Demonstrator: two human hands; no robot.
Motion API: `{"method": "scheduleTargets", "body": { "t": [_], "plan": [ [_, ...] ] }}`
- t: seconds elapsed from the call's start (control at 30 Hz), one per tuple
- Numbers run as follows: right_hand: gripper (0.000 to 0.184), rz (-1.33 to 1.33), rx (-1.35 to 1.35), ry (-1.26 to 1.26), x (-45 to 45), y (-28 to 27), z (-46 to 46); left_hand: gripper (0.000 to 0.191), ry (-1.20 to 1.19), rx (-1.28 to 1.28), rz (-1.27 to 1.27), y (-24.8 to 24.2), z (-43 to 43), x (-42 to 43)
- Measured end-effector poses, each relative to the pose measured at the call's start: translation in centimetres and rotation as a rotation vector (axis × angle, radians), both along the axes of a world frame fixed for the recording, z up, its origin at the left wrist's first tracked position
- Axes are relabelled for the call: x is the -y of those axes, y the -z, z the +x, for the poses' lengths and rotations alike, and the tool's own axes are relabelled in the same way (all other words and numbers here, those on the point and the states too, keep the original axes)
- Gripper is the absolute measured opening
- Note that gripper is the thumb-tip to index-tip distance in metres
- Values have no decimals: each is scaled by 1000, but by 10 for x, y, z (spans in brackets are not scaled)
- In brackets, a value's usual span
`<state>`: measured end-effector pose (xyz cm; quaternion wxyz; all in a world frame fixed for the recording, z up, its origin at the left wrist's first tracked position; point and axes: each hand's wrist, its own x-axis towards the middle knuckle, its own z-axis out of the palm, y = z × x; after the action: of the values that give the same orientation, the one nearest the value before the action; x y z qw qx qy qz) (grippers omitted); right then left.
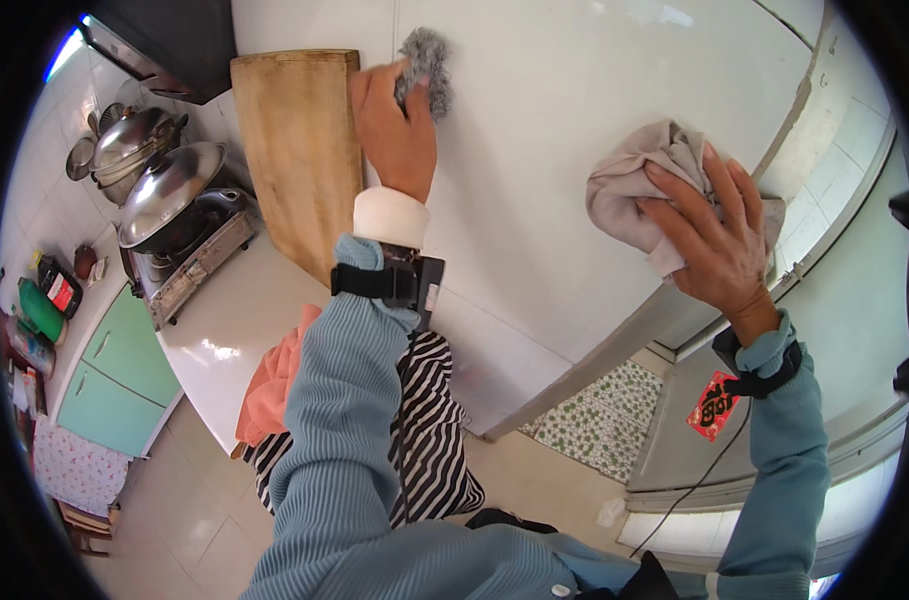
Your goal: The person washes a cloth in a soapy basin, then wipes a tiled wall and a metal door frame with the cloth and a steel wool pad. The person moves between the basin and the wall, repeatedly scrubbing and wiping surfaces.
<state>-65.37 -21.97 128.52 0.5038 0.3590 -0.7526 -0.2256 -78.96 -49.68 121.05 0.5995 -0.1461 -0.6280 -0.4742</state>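
A grey steel-wool scourer [428,56] is pinched in the fingers of my left hand [396,135], against the white tiled wall [529,180]. That hand is just right of an upright wooden cutting board [300,142], close to its edge. Farther right, my right hand [717,232] presses a bunched grey-beige cloth [627,199] on the same wall, near its right edge. Its fingers spread over the cloth, and the palm side is hidden.
Left of the board, a black wok with a steel lid [176,195] sits on a gas stove [199,262], beside a lidded pot [131,142]. A coral cloth [278,382] and striped fabric [432,442] are below my left arm. A grey door [814,247] stands at right.
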Motion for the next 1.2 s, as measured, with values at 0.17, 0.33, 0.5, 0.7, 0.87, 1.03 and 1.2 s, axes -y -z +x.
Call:
{"method": "scheduleTargets", "body": {
  "t": [0.17, 0.33, 0.5, 0.7, 0.87, 1.03, 1.2],
  "plan": [
    [32, -6, -21, -19, -1, -1, -1, 20, 29, 239, -157, 89, 42, -11],
    [32, -7, -19, -21, 0, 1, -1, 15, -133, 104, -58, 58, 9, 13],
    [33, -15, -17, -48, -1, 2, -2, 14, -71, 227, -54, 54, 39, -17],
    [32, -23, -6, -38, -2, 3, -3, 16, -106, 236, 4, 58, 34, -6],
    [32, -11, -9, -24, -1, 1, -3, 18, -46, 407, -105, 68, 38, -9],
    [31, -17, -2, -42, -2, 1, -1, 17, -138, 178, -117, 56, 29, -1],
    [29, -14, -3, -43, -2, 1, -2, 17, -15, 297, -93, 53, 39, -15]
  ]
}}
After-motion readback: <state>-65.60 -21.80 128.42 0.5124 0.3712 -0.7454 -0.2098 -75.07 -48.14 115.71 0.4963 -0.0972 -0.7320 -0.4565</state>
